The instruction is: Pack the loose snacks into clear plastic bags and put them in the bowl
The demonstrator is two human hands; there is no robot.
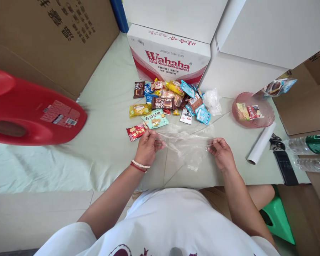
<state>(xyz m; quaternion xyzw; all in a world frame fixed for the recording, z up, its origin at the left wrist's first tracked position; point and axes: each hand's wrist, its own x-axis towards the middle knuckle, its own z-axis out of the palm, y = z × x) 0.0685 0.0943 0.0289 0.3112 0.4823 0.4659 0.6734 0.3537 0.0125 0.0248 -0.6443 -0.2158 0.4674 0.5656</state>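
A thin clear plastic bag (185,145) is stretched flat above the pale green cloth between my two hands. My left hand (149,145) pinches its left end, and my right hand (222,152) pinches the right end. Just beyond the bag lies a heap of wrapped snacks (162,103) in brown, yellow, blue and white packets. A mint-green snack packet (156,119) and a red snack packet (136,131) lie nearest my left hand. Beside the heap, on its right, sits a crumpled wad of clear plastic (212,101).
A white-and-red Wahaba-style water carton (170,58) stands behind the snacks. To the left is a large red jug (34,110). On the right are a pink glass bowl (237,115) with packets, a white roll (261,144), keys (276,142), a black phone (286,168) and plastic bottles (318,144).
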